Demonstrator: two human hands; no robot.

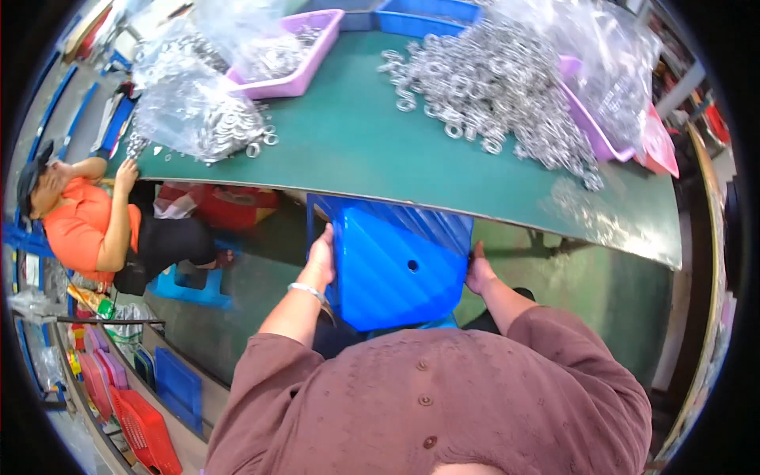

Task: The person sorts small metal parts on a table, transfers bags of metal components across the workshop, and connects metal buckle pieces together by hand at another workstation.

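Both hands are on a blue plastic stool held just under the near edge of the green table, and a fair bit is hidden. The left hand presses flat on the stool's left side, fingers together and pointing up, but the tips disappear round the edge. The right hand grips the right side; only its back and thumb show, so can't tell exactly how those fingers sit. The stool's top edge tucks under the table, its legs are out of sight, and the seat looks smooth and glossy with a small round hole. Up on the matte tabletop there's a big loose heap of shiny metal rings, more of them in crinkly clear bags, and a pink tray. Another person in an orange shirt sits off to the left.
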